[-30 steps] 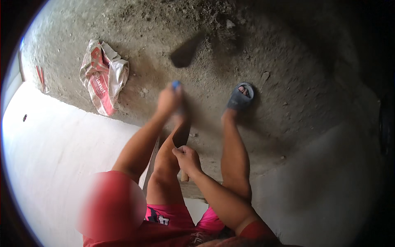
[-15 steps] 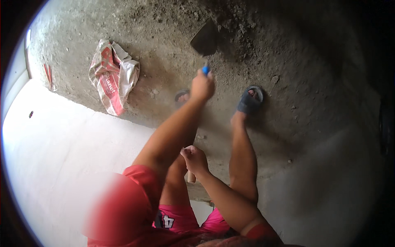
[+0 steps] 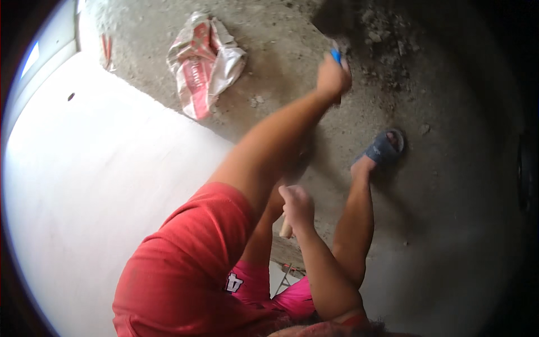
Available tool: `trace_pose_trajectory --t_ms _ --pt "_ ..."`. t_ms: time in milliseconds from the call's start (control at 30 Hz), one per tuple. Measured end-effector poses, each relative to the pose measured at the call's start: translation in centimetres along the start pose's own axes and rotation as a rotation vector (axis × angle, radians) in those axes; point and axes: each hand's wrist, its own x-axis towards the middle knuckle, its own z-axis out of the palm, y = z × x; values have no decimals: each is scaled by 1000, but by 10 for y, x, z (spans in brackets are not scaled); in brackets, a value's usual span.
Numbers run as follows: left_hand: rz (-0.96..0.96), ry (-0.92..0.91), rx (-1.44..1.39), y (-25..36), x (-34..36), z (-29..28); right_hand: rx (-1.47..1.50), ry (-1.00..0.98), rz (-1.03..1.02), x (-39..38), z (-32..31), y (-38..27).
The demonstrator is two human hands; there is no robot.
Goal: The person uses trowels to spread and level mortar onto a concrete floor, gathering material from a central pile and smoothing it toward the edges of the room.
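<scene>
Left hand (image 3: 334, 78): fingers clenched round a trowel (image 3: 336, 55), blade at the rubble (image 3: 387, 50). Right hand (image 3: 300, 206): fingers gripping a wooden handle (image 3: 286, 229).

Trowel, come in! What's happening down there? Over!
Left hand grips blue-handled trowel; right hand holds wooden handle. Blade by loose rubble. Crumpled bag lies off left.

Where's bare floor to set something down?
Mostly bare: floor right of the slide sandal, and a crumb-strewn strip between the crumpled sack and the left hand. Crowded: around the trowel in that hand, by the rubble, and between the legs, where the right hand holds a wooden handle.
</scene>
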Motion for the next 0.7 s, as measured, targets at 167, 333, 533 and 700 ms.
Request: trace_pose_trajectory --t_ms 167,333,533,700 --pt "218 -241 464 -67 -41 -91 256 2 128 8 -17 -10" --pt "440 222 437 -128 38 -163 177 22 5 6 -11 -6" --pt "-17 206 -49 -33 79 -40 6 -81 62 1 -7 4" --pt "97 69 -117 29 -51 64 254 -30 170 13 -14 26"
